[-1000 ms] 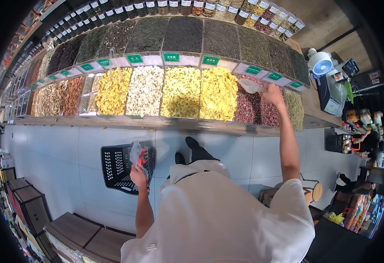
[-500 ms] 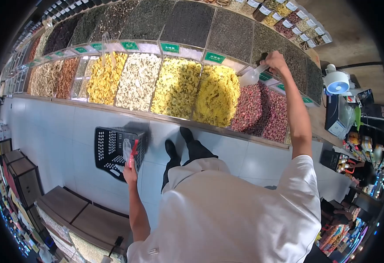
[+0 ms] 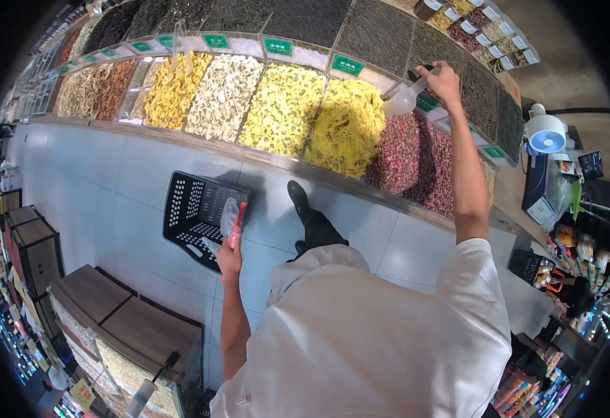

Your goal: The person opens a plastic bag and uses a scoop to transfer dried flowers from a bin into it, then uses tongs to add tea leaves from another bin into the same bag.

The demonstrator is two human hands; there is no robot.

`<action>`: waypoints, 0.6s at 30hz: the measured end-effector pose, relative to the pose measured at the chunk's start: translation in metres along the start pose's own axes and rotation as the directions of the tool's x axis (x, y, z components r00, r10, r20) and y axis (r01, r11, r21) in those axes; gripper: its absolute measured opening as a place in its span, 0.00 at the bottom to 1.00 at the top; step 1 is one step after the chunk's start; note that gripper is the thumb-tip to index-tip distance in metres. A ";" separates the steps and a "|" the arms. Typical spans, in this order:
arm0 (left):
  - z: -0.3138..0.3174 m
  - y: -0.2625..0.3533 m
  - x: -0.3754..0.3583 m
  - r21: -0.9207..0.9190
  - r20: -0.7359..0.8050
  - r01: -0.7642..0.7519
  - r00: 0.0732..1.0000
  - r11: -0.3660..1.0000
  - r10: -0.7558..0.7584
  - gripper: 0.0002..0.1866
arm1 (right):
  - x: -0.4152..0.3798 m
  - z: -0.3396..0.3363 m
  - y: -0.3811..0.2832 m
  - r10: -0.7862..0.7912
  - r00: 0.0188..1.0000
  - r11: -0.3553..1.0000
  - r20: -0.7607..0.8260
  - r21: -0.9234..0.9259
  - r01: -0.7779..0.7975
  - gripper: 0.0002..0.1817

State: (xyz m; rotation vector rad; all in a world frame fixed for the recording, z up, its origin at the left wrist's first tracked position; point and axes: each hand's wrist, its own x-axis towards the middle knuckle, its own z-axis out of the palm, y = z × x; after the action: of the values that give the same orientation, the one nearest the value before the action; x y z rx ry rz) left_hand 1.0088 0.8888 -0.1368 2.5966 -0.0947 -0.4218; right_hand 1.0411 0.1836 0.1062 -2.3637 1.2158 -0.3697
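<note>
My left hand is closed on the red handle of a black perforated basket, with a clear plastic bag at the same grip. My right hand holds the handle of a translucent scoop. The scoop's bowl is over the border between the bin of yellow flowers and the bin of pink buds. Behind the right hand lie bins of dark dried leaves.
A wooden ledge edges the bins. Brown cabinets stand at the lower left. A white fan is on the right, and another black basket stands below it. Jars line the upper right.
The view has shifted, and the bins sit higher at the left. My left hand and the basket appear further right. One foot has moved back under me. The scoop stays in my right hand.
</note>
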 end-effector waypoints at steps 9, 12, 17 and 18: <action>0.016 0.014 -0.062 0.052 0.026 -0.049 0.999 0.997 0.048 0.30 | 0.019 0.036 0.051 -0.093 0.985 0.995 -0.143 0.033 0.099 0.27; 0.022 0.008 -0.079 0.130 0.041 -0.083 0.996 0.988 0.078 0.29 | 0.015 0.039 0.037 -0.069 0.983 0.998 -0.171 -0.020 0.067 0.29; 0.026 -0.004 -0.108 0.138 0.113 -0.139 0.986 0.981 0.124 0.28 | 0.010 0.043 0.012 0.043 0.995 0.999 -0.087 -0.012 -0.045 0.32; 0.023 -0.006 -0.116 0.142 0.126 -0.128 0.986 0.981 0.111 0.28 | 0.015 0.047 0.016 0.026 0.996 0.999 -0.081 -0.045 -0.030 0.34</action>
State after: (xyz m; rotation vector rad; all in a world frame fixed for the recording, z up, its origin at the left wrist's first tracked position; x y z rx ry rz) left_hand 0.8912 0.8996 -0.1263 2.6934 -0.3340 -0.5428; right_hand 1.0585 0.1759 0.0580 -2.3890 1.3060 -0.4358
